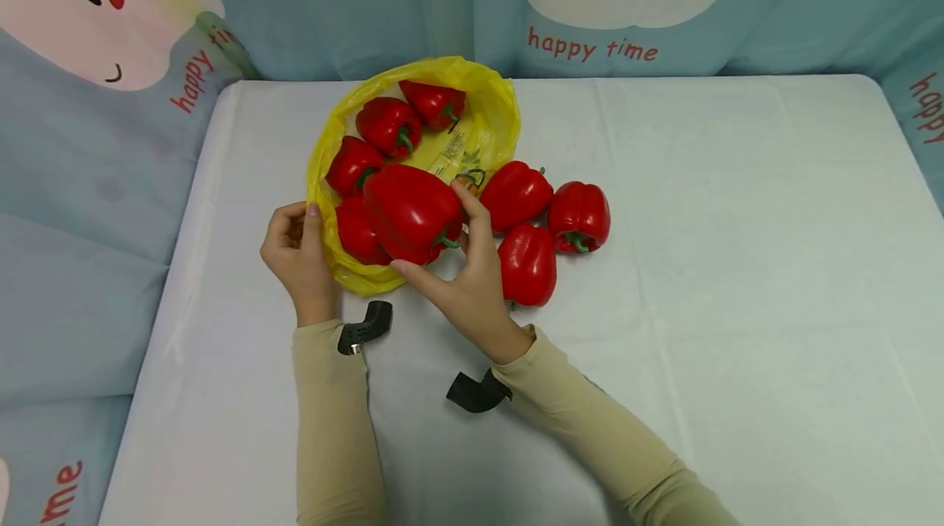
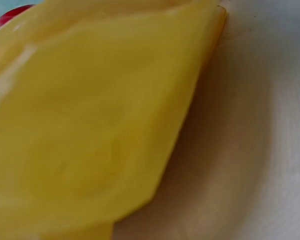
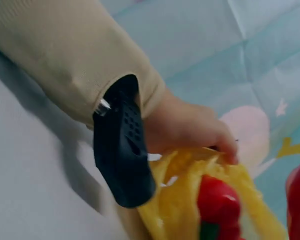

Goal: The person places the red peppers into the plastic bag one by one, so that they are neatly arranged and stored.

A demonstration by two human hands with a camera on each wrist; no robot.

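Observation:
A yellow plastic bag (image 1: 507,112) stands with its mouth spread wide at the back left of the table. My left hand (image 1: 298,251) pinches the bag's left rim between thumb and curled fingers. In the left wrist view, the yellow plastic (image 2: 90,115) covers much of that hand. Over the front of the bag's mouth, my right hand (image 1: 472,288) holds a large red bell pepper (image 1: 409,206) between thumb and fingers, its green stem toward the palm. Several red bell peppers (image 1: 388,126) lie inside the bag, some partly hidden beneath the held one.
Three more red bell peppers (image 1: 578,215) lie close together on the white table (image 1: 752,264), just right of the bag. Black wrist cameras (image 1: 475,393) stick out from both sleeves. A blue printed curtain (image 1: 354,2) hangs behind the table.

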